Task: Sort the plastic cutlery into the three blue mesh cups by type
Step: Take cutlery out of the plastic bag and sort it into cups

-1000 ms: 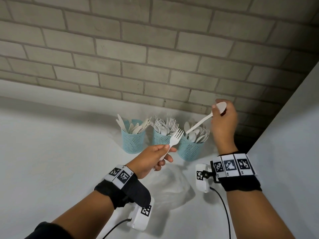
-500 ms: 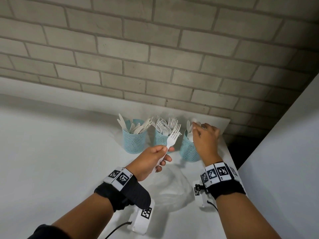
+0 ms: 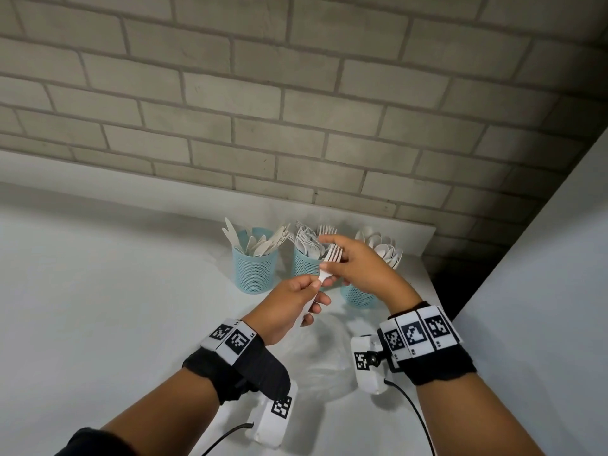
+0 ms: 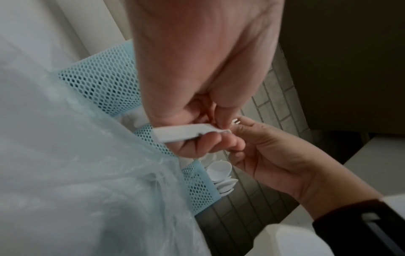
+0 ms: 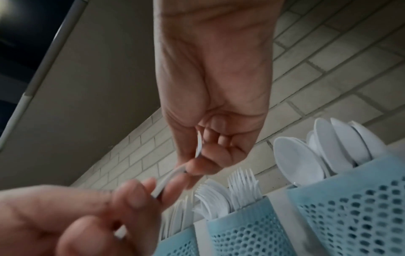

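Brick wall behind white counter [image 3: 98, 291] – three blue mesh cups [image 3: 255, 269] in a row: knives, forks, spoons. My left hand [image 3: 289, 306] grips the fork [image 3: 329, 258] handle, right hand [image 3: 365, 268] pinches its tine end – fork held just in front of the middle cup

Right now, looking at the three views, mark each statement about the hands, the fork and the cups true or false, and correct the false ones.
1. Both hands hold the same fork. True.
2. The left hand grips the fork by its tines. False: it holds the handle; the right hand pinches the tine end.
3. The right cup holds spoons. True.
4. The middle cup holds knives. False: forks.
5. The left cup lies tipped over. False: it stands upright.
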A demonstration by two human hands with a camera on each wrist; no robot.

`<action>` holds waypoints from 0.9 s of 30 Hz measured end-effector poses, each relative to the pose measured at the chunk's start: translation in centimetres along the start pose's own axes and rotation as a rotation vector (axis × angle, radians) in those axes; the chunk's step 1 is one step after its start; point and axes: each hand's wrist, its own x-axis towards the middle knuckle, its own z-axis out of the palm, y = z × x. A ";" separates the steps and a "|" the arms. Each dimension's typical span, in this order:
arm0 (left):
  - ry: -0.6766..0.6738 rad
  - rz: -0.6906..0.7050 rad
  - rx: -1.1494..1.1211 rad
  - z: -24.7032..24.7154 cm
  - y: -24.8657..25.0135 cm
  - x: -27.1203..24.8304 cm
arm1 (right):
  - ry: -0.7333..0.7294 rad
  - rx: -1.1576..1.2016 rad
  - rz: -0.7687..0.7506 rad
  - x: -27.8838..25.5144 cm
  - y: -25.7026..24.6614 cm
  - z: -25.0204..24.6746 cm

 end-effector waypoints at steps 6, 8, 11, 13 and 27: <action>0.025 -0.048 0.079 -0.9 -0.7 -0.3 | 0.429 -0.004 0.006 0.8 -0.6 -1.3; 0.028 -0.072 0.114 -1.3 -0.7 -0.4 | 0.617 -0.030 -0.005 1.1 -1.1 -1.8; -0.029 -0.157 0.269 -1.5 -1.1 -0.8 | 0.807 -0.030 -0.076 1.1 -2.0 -2.1; -0.096 -0.199 0.490 -1.6 -1.5 -1.1 | 0.874 -0.049 -0.139 1.3 -2.2 -1.7; -0.229 -0.090 1.304 -2.0 -3.4 -3.9 | 0.340 -0.721 -0.102 2.3 1.2 3.6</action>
